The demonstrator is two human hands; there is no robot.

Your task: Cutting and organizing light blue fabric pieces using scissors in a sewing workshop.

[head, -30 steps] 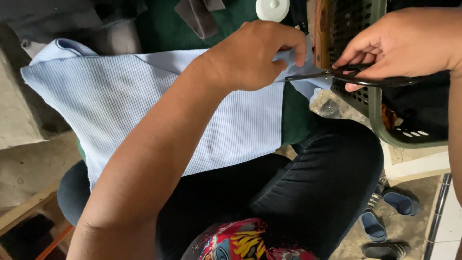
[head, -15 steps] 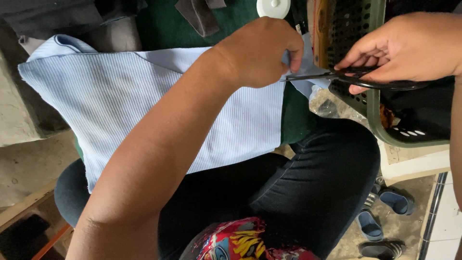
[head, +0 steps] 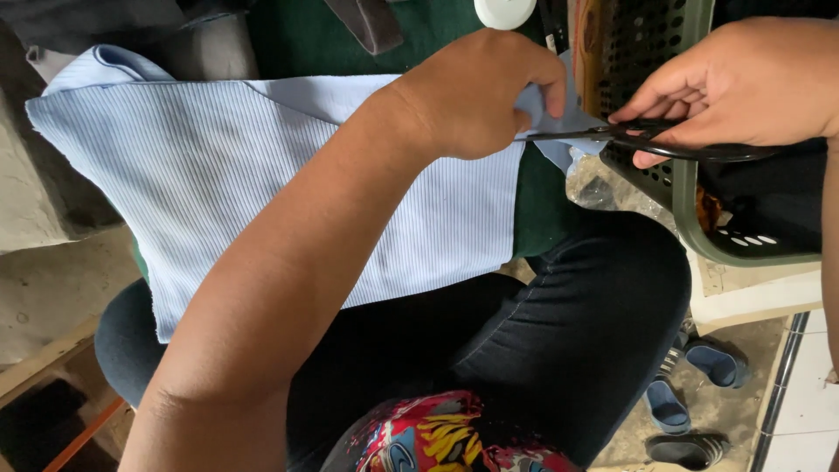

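While the left hand (head: 476, 96) pinches the striped blue cloth (head: 262, 183) taut for a clean cut, the right hand (head: 743, 83) grips black scissors (head: 629, 140) at its edge.

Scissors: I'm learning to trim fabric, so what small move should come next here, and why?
Probably close the scissors for a short snip. The right hand has the blades at the edge of the blue cloth, which the left hand pinches right beside them.

Pale blue striped cloth (head: 262, 183) spread over lap, black scissors (head: 647, 140) at its edge
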